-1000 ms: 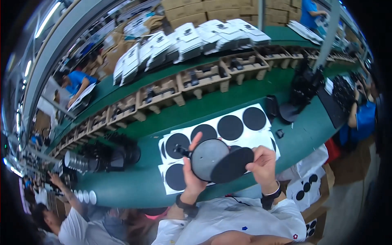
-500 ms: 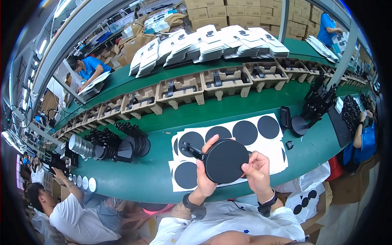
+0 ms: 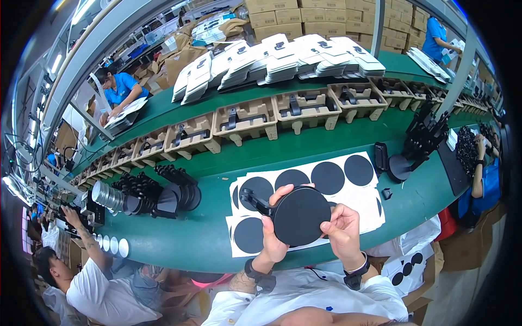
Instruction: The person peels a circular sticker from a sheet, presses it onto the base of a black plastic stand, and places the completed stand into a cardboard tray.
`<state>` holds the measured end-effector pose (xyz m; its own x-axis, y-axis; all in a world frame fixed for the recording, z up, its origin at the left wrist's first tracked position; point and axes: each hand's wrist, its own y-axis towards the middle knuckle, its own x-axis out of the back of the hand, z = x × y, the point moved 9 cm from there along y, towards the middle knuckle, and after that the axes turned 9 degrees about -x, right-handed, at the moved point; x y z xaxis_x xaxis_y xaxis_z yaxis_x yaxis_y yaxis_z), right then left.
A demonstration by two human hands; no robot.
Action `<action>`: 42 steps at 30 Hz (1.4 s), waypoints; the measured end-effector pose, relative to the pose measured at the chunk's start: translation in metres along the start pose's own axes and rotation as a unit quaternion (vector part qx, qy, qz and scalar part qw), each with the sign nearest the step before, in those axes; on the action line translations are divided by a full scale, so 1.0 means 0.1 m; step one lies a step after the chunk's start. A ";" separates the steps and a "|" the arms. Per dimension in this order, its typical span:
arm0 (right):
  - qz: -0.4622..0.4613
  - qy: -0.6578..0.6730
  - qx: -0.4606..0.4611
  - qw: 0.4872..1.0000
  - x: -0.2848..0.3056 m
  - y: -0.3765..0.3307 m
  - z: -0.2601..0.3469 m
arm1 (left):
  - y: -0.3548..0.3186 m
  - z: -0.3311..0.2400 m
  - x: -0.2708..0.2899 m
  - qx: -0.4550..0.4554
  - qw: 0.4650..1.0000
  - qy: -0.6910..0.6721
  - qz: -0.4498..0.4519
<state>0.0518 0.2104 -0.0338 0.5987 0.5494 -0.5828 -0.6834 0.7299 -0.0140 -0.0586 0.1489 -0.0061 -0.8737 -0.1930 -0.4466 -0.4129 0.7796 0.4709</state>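
A round black stand base (image 3: 302, 216) with a hinged black arm (image 3: 254, 201) is held up in front of me, its flat disc face toward me. My left hand (image 3: 273, 242) is closed round its left side, near where the arm joins. At the lower right rim my right hand (image 3: 344, 231) is closed, thumb on the edge of the face and fingers curled; part of them is hidden behind the disc. Below lie white sheets (image 3: 356, 202) of round black pads (image 3: 359, 170), partly covered by my hands and the base.
Bundled black stands (image 3: 179, 195) and silver discs (image 3: 106, 194) stand at left, more black stands (image 3: 424, 136) at right. Behind, cardboard trays (image 3: 244, 124) with black parts line the green belt. White flat packages (image 3: 280, 60) lie beyond. Co-workers sit at left (image 3: 98, 288) and right (image 3: 481, 179).
The row of trays has shifted slightly to the right. My hands keep their grip on the stand base, almost still. The co-worker at lower left has moved an arm.
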 end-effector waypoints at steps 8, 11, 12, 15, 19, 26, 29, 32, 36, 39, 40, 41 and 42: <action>-0.007 -0.035 0.046 0.998 -0.08 -0.02 0.06 | 0.00 -0.04 0.03 0.000 0.998 -0.058 0.016; -0.003 -0.059 0.076 0.995 -0.13 -0.03 0.09 | 0.02 -0.06 0.00 0.001 0.996 -0.086 0.012; -0.001 -0.071 0.090 0.993 -0.15 -0.03 0.11 | 0.03 -0.07 -0.01 0.001 0.994 -0.111 0.002; 0.001 -0.085 0.106 0.991 -0.20 -0.04 0.16 | 0.05 -0.08 0.00 -0.001 0.991 -0.133 -0.002; 0.011 -0.107 0.126 0.986 -0.08 -0.07 0.23 | 0.01 -0.01 -0.10 -0.016 0.991 -0.132 0.013; 0.012 -0.141 0.125 0.982 -0.04 -0.03 0.27 | -0.03 0.03 -0.12 -0.050 0.990 -0.129 0.021; 0.027 -0.125 0.083 0.988 -0.07 0.00 0.25 | -0.04 -0.02 -0.11 -0.092 0.990 -0.106 0.022; 0.017 -0.128 0.050 0.990 -0.09 0.01 0.22 | -0.04 -0.05 -0.10 -0.094 0.990 -0.109 0.011; 0.022 -0.162 0.014 0.986 -0.14 0.06 0.13 | -0.05 -0.11 -0.02 -0.110 0.989 -0.100 0.008; 0.028 -0.229 -0.030 0.973 -0.15 0.13 0.12 | -0.07 -0.13 0.03 -0.133 0.989 -0.067 0.014; 0.032 -0.262 -0.053 0.963 -0.16 0.15 0.11 | -0.08 -0.15 0.05 -0.149 0.988 -0.038 0.018; 0.032 -0.258 -0.053 0.964 -0.20 0.18 0.14 | -0.10 -0.18 0.07 -0.166 0.986 -0.005 0.020; 0.026 -0.314 -0.042 0.948 -0.27 0.22 0.19 | -0.12 -0.18 0.10 -0.164 0.986 -0.002 0.021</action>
<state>0.0285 0.2187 -0.0030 0.6753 0.7375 0.0137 -0.7345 0.6740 -0.0783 -0.0671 0.1264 -0.0024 -0.8908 -0.1623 -0.4243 -0.4384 0.5523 0.7091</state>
